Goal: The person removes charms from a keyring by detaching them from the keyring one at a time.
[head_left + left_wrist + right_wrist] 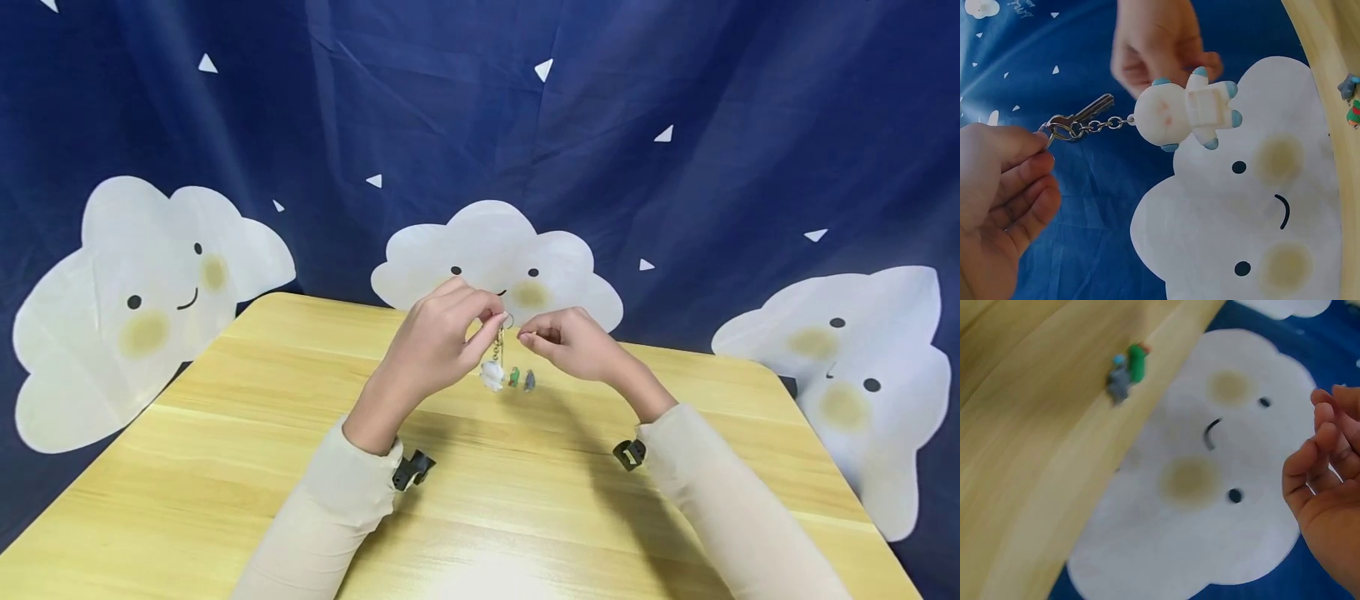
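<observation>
My left hand [442,337] pinches a key ring [1051,140] between thumb and forefinger, above the table. A metal key [1094,109] and a short chain hang from the ring. At the chain's end dangles a white doll keychain charm [1161,115] with blue ears and feet. Just to the right is my right hand [572,343], apart from the ring, its fingers loosely bent with nothing visible in them. Beneath the hands, a green figurine [1137,362] and a grey-blue figurine [1119,384] sit close together on the table.
The wooden table [480,492] has rounded far corners. Behind it hangs a dark blue curtain [450,100] printed with smiling white clouds and small triangles. A black wrist strap [412,470] is on the left arm, another strap [630,453] on the right.
</observation>
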`<state>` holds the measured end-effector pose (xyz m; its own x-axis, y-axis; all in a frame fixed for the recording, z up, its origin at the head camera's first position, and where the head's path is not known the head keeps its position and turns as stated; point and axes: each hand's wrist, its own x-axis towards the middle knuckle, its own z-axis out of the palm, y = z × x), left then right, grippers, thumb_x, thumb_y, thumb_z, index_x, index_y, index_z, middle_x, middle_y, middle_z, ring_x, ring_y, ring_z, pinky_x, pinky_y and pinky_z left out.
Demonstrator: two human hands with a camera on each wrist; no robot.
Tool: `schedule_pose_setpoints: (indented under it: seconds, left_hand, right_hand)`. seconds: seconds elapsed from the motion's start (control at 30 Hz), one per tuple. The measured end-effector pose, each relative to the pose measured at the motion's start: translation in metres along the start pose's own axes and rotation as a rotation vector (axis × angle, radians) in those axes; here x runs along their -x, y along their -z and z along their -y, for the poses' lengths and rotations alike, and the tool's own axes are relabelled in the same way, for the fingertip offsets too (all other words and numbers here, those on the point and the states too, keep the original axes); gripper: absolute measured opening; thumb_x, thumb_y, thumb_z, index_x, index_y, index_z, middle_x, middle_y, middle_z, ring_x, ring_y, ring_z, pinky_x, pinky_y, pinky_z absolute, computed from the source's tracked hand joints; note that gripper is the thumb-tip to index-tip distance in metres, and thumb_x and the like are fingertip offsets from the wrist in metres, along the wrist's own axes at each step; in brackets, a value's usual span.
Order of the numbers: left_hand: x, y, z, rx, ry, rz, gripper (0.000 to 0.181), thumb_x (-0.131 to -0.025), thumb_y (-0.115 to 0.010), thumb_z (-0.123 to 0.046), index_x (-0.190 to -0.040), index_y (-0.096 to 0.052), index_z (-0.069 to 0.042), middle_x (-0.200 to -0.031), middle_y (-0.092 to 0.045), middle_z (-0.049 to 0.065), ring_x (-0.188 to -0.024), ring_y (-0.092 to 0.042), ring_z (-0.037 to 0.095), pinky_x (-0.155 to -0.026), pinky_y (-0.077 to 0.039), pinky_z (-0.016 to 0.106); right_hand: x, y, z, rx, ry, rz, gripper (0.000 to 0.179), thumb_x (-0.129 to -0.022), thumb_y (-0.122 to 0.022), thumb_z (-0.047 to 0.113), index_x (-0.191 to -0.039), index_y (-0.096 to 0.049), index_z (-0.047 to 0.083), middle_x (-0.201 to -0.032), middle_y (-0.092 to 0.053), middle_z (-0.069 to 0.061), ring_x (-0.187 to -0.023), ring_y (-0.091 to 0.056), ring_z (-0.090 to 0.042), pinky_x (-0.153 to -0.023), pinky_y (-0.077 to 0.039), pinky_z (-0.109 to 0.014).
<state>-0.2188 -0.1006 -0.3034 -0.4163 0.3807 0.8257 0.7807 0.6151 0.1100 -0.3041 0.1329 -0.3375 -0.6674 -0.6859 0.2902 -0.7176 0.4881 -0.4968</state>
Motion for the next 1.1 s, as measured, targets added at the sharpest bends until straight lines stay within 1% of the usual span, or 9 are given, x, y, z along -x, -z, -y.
schedule_pose_setpoints:
  seconds: [0.13,0.2,0.3,0.37,0.6,0.8,0.93,1.0,1.1]
  left_hand:
    - [0.001,0.000,0.000,-0.007,0.027,0.024,0.005,-0.093,-0.070,-0.004,-0.092,-0.070,-0.008,-0.080,-0.069,0.000,-0.078,-0.058,0.018,-0.064,-0.047,0.028]
    - [0.001,0.000,0.000,-0.008,0.040,0.033,0.004,-0.093,-0.070,-0.004,-0.091,-0.070,-0.008,-0.079,-0.069,0.000,-0.078,-0.057,0.018,-0.063,-0.047,0.028]
    - [0.001,0.000,0.001,-0.004,0.053,0.038,0.005,-0.093,-0.070,-0.004,-0.090,-0.070,-0.008,-0.079,-0.069,0.000,-0.077,-0.057,0.017,-0.062,-0.046,0.028]
    - [0.001,0.000,0.001,0.000,0.057,0.038,0.005,-0.093,-0.070,-0.004,-0.090,-0.070,-0.008,-0.078,-0.068,-0.001,-0.076,-0.057,0.017,-0.062,-0.046,0.028]
    - [0.001,0.000,0.001,0.030,0.077,0.033,0.005,-0.093,-0.070,-0.004,-0.089,-0.070,-0.007,-0.078,-0.069,0.000,-0.075,-0.057,0.018,-0.063,-0.047,0.028]
    - [0.000,0.000,0.001,0.114,0.103,0.064,0.004,-0.095,-0.070,-0.006,-0.091,-0.073,-0.005,-0.079,-0.069,0.001,-0.075,-0.059,0.021,-0.065,-0.047,0.027]
    - [0.000,0.002,0.003,0.168,0.099,0.093,0.009,-0.097,-0.068,-0.009,-0.094,-0.075,-0.006,-0.082,-0.069,-0.001,-0.077,-0.059,0.019,-0.069,-0.048,0.028]
    - [0.001,0.004,0.004,0.190,0.086,0.106,0.011,-0.098,-0.066,-0.009,-0.096,-0.076,-0.006,-0.085,-0.070,-0.002,-0.080,-0.059,0.016,-0.072,-0.050,0.028]
    - [0.001,0.007,0.005,0.216,0.058,0.104,0.012,-0.097,-0.065,-0.007,-0.098,-0.076,-0.005,-0.089,-0.071,-0.001,-0.084,-0.060,0.013,-0.076,-0.052,0.029]
  right_hand:
    - [0.006,0.000,0.020,-0.019,0.109,-0.098,0.014,-0.103,-0.063,0.017,-0.099,-0.077,0.016,-0.062,-0.048,0.010,-0.053,-0.043,-0.008,-0.055,-0.039,-0.028]
    - [0.010,-0.002,0.030,-0.040,0.150,-0.160,0.013,-0.102,-0.064,0.015,-0.099,-0.076,0.016,-0.067,-0.053,0.010,-0.056,-0.046,-0.008,-0.054,-0.040,-0.027]
    - [0.014,-0.007,0.042,-0.089,0.188,-0.246,0.012,-0.101,-0.065,0.010,-0.100,-0.077,0.013,-0.075,-0.060,0.008,-0.062,-0.051,-0.010,-0.055,-0.043,-0.026]
    - [0.015,-0.011,0.048,-0.123,0.193,-0.299,0.012,-0.100,-0.066,0.007,-0.103,-0.077,0.010,-0.079,-0.064,0.007,-0.065,-0.054,-0.011,-0.058,-0.045,-0.026]
    - [0.015,-0.024,0.057,-0.330,0.135,-0.398,0.010,-0.100,-0.064,0.002,-0.097,-0.073,0.003,-0.075,-0.062,-0.001,-0.068,-0.054,-0.015,-0.061,-0.047,-0.025]
    - [0.013,-0.034,0.058,-0.474,0.106,-0.473,0.014,-0.099,-0.061,-0.003,-0.087,-0.069,-0.001,-0.069,-0.057,0.000,-0.060,-0.047,-0.012,-0.054,-0.041,-0.023]
    - [0.013,-0.037,0.061,-0.545,0.053,-0.476,0.016,-0.097,-0.058,-0.003,-0.085,-0.069,-0.003,-0.069,-0.055,-0.001,-0.058,-0.046,-0.012,-0.050,-0.037,-0.022]
    - [0.014,-0.037,0.063,-0.576,0.013,-0.464,0.016,-0.096,-0.057,-0.003,-0.086,-0.069,-0.003,-0.068,-0.055,-0.002,-0.059,-0.048,-0.013,-0.051,-0.038,-0.022]
    - [0.016,-0.036,0.065,-0.638,-0.042,-0.435,0.016,-0.095,-0.055,-0.001,-0.088,-0.068,-0.005,-0.068,-0.056,-0.002,-0.062,-0.050,-0.015,-0.055,-0.041,-0.024]
